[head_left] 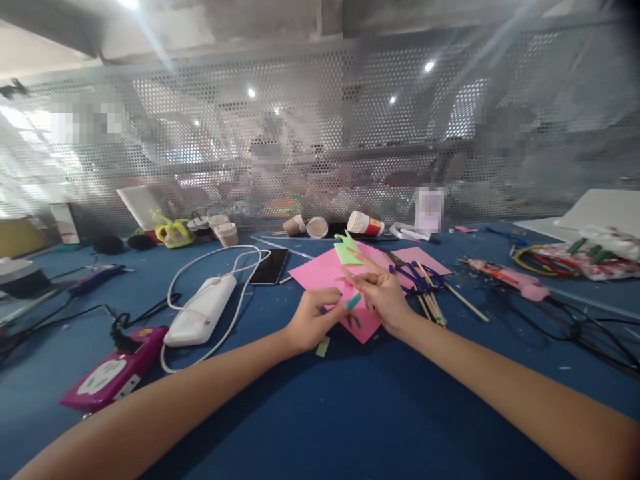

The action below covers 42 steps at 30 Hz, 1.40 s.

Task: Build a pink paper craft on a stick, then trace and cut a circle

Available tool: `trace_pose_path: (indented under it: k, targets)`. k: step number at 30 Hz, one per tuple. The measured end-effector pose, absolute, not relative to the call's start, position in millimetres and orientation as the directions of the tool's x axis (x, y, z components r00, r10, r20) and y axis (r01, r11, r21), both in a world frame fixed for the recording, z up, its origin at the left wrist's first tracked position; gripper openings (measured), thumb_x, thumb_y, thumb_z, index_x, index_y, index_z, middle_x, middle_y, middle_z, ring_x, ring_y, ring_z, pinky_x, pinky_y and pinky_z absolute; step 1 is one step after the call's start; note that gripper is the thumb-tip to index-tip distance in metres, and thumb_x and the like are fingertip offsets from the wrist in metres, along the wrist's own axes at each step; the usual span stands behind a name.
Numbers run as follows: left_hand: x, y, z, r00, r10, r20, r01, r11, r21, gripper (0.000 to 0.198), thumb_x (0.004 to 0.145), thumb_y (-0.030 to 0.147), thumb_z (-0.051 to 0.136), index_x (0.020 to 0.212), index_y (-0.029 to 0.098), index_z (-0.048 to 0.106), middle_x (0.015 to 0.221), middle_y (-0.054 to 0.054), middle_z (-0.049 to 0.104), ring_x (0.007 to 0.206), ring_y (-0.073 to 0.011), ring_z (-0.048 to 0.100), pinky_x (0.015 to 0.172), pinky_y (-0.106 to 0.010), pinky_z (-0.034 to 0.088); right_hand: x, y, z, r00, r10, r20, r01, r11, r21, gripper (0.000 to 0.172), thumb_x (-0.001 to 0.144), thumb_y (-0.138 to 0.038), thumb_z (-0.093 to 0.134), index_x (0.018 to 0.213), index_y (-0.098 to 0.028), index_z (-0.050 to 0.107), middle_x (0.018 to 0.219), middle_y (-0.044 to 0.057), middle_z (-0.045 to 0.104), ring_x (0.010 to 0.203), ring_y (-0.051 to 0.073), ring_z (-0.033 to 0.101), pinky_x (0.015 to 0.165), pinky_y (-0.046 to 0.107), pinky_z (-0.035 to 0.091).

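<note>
My right hand [383, 293] pinches the green paper cutout [347, 252] up at twelve o'clock for viewing; what my curled left hand [315, 321] holds, I cannot tell.

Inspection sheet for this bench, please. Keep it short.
Surface: blue table, green offcut lying on it.
Job's things: pink paper, green paper piece, teal scrap between the hands.
Clutter: scissors, wooden sticks, phone, power bank, paper cups.
Hands: left hand and right hand meet over the pink paper; grip unclear.
Cables: white cable looped round the power bank; black cables at right.
Surroundings: perforated mesh screen behind the table.
</note>
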<state>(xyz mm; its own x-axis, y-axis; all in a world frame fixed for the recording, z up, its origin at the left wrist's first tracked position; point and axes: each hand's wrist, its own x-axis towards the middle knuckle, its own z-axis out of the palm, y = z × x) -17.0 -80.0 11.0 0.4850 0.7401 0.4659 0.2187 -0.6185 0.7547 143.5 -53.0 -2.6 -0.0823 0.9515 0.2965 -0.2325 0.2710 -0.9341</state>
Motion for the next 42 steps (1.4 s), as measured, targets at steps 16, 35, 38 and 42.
trace_pose_path:
  k: [16,35,38,42]
  targets:
    - [-25,-47,10,0.276,0.95,-0.148,-0.568,0.285,0.772,0.034,0.092,0.025,0.04,0.075,0.012,0.067,0.071,-0.004,0.068,0.032,-0.0006,0.035,0.051,-0.018,0.05,144,-62,-9,-0.414,0.798,0.439,0.14,0.532,-0.835,0.049,0.095,-0.042,0.038,0.141,-0.026,0.034,0.07,-0.003,0.058,0.034,0.008,0.049,0.035,0.021,0.041]
    - [-24,-49,9,0.29,0.95,-0.12,-0.638,0.285,0.715,0.031,0.094,0.032,0.039,0.089,0.019,0.066,0.103,-0.004,0.068,0.076,-0.0114,0.065,0.071,-0.025,0.052,140,-51,-14,-0.261,0.867,0.424,0.169,0.474,-0.864,0.037,0.074,-0.028,0.07,0.11,-0.018,0.064,0.069,0.004,0.069,0.065,0.021,0.068,0.064,0.035,0.053]
    - [-23,-48,6,0.289,0.957,-0.01,-0.571,0.18,0.801,0.037,0.092,0.041,0.038,0.096,0.018,0.067,0.112,-0.006,0.065,0.075,-0.0129,0.063,0.07,-0.027,0.051,142,-49,-11,-0.271,0.904,0.33,0.081,0.363,-0.928,0.047,0.071,-0.031,0.073,0.114,-0.017,0.061,0.068,0.003,0.069,0.057,0.018,0.065,0.051,0.029,0.051]
    - [-29,-37,1,0.379,0.886,0.268,-0.373,-0.119,0.92,0.037,0.082,0.04,0.049,0.101,0.013,0.067,0.107,-0.012,0.067,0.086,-0.0219,0.063,0.078,-0.036,0.048,146,-45,-8,-0.356,0.914,0.196,0.078,0.238,-0.968,0.06,0.068,-0.036,0.075,0.121,-0.017,0.054,0.06,-0.003,0.066,0.031,0.007,0.042,0.028,0.019,0.032]
